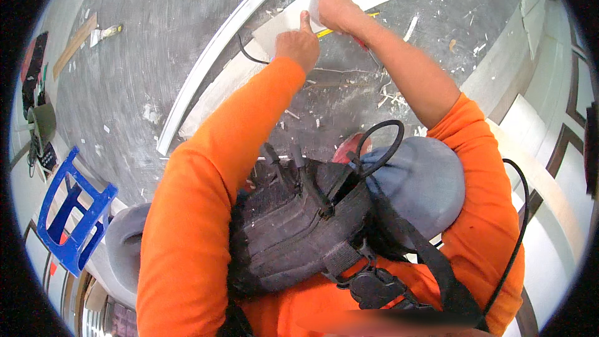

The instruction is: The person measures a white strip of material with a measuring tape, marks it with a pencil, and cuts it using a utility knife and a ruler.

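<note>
My left hand (298,48) rests on a long pale board (274,30) on the dark floor, one finger stretched out along it. Its other fingers are mostly hidden. Close by on the right, my right hand (339,12) is closed, with a pale grey rounded piece (314,9) showing at its left side. What that piece is, I cannot make out. A thin yellow strip (326,33) passes between my hands and under the right one. Something red (360,43) shows below my right wrist.
A long white trim strip (212,56) lies left of the board. A black bag (287,224) hangs at my front. At the left stand a blue plastic stool (78,212), a scraper (106,34) and a wooden strip (75,45). White scraps (410,28) litter the floor.
</note>
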`<state>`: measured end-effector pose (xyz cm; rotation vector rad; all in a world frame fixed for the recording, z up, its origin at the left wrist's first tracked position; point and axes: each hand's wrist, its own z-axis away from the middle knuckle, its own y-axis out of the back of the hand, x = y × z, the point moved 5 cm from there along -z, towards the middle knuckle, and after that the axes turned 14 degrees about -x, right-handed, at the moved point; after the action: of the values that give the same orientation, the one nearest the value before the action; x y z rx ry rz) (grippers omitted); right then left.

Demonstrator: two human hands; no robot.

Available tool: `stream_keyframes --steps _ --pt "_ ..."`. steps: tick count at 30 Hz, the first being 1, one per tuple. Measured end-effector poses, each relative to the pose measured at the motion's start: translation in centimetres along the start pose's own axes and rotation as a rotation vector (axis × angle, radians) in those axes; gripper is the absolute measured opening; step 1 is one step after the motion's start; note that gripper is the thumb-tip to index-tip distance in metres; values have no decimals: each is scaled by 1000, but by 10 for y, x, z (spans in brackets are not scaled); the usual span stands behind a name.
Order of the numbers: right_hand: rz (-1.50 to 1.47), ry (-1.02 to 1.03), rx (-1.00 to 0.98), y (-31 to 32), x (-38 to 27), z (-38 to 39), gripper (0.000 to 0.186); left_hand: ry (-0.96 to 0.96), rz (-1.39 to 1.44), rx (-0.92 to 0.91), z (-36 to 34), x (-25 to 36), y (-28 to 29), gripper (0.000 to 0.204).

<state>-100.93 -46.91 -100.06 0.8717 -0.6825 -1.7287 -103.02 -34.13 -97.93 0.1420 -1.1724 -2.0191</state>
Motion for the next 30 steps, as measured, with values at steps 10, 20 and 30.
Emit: stream_keyframes --steps 10,20,30 --pt "-387 -43 19 10 8 55 20 29 21 14 5 -16 -4 66" --pt "-1855 -264 711 -49 79 130 21 -509 81 -22 -19 -12 21 39" --pt "-1505 97 -115 -35 15 134 34 -449 283 -256 -6 24 13 48"
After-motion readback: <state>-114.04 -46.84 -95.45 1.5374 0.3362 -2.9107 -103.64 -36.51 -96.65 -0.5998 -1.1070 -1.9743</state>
